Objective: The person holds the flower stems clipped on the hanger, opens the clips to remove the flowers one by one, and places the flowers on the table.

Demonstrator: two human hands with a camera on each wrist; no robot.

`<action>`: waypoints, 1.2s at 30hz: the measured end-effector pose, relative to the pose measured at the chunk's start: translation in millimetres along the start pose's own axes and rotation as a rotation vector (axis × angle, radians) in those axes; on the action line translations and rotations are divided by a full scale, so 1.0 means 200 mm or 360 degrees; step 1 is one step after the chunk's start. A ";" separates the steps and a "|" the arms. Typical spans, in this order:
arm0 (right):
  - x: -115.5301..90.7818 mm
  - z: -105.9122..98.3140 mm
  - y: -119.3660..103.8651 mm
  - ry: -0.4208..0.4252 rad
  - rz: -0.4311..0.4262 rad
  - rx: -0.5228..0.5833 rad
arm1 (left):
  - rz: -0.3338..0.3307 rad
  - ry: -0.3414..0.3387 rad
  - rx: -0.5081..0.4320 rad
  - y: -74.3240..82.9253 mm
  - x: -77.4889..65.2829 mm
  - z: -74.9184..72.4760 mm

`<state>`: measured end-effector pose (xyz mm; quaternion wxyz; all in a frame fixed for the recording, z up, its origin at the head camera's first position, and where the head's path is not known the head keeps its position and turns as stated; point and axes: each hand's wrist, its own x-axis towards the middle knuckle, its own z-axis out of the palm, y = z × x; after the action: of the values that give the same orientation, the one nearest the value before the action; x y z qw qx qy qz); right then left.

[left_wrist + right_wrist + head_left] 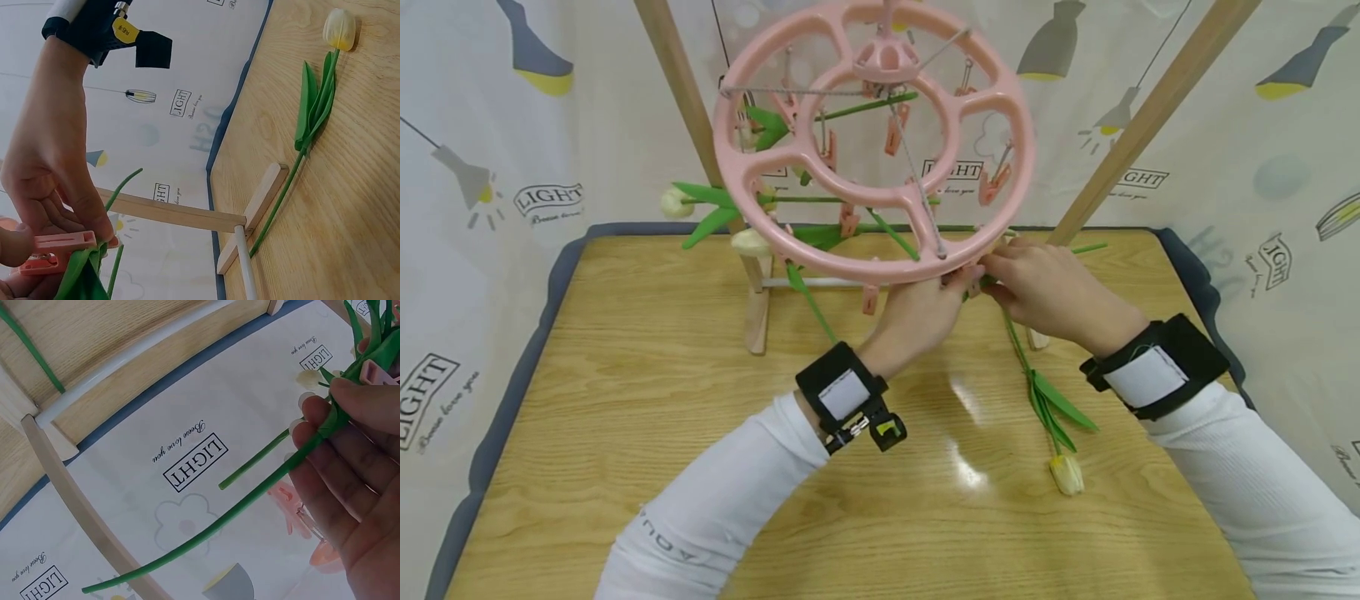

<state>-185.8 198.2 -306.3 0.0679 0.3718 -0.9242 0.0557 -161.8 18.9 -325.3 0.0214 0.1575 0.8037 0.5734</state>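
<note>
While the left hand (919,318) pinches a pink clip (65,240) and the right hand (1052,292) a green stem (244,503), LIGHT-printed sheeting (632,125) backs a wood-grain desk (820,517) bearing a tulip (304,128).

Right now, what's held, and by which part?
The right hand pinches a green stem where its leaves begin; the left hand grips a pink clip by its handle end.
</note>
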 end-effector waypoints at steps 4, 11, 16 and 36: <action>0.00 0.00 0.00 0.0004 -0.0011 -0.0010 | -0.0037 0.0000 0.0070 0.00 0.00 -0.01; 0.01 0.01 0.00 0.0009 -0.0028 0.0006 | -0.0056 0.0019 0.0098 -0.01 -0.01 -0.01; 0.00 0.01 -0.01 0.0017 -0.0029 0.0024 | -0.0071 0.0020 0.0080 -0.01 -0.01 -0.01; -0.01 0.04 0.01 0.0132 -0.0076 0.0025 | -0.0144 -0.0029 0.0118 -0.02 -0.01 -0.03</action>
<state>-185.8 199.4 -314.6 0.1047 0.3915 -0.9110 0.0766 -162.2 12.7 -327.0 0.0489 0.1269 0.8305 0.5402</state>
